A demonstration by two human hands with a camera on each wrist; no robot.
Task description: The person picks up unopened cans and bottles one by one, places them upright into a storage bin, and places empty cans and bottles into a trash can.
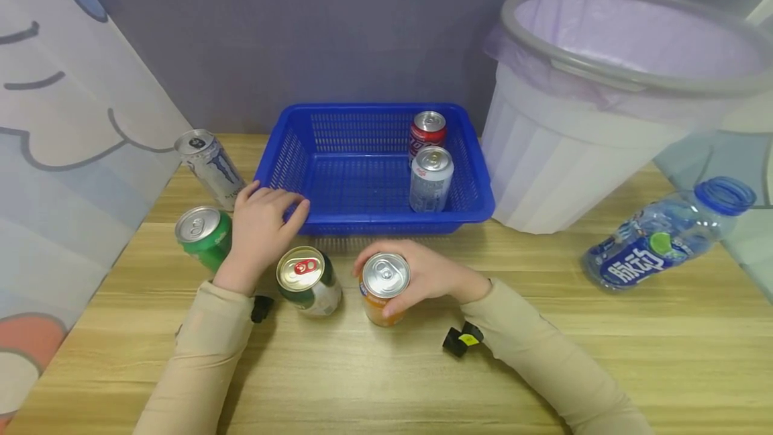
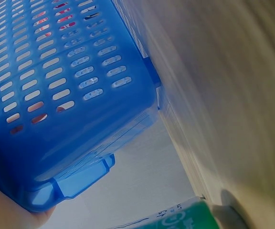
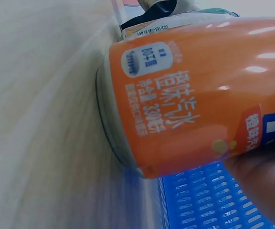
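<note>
My right hand [image 1: 431, 272] grips an upright orange soda can [image 1: 377, 307], fingers behind it and thumb in front. In the right wrist view the orange soda can [image 3: 185, 95] fills the middle, its base close over the wooden table. My left hand [image 1: 262, 223] holds the front left corner of a blue plastic basket [image 1: 374, 218]; skin shows through the basket's slots in the left wrist view. A dark green can [image 1: 311, 284] with a gold top stands between the hands. A green can [image 1: 205, 233] stands left of the left wrist.
Inside the basket stand a red can [image 1: 427, 129] and a silver can [image 1: 431, 180]. A tall white can [image 1: 211, 166] is beside the basket's left end. On the right are a lined white bin [image 1: 543, 146] and a clear blue-labelled bottle [image 1: 658, 240].
</note>
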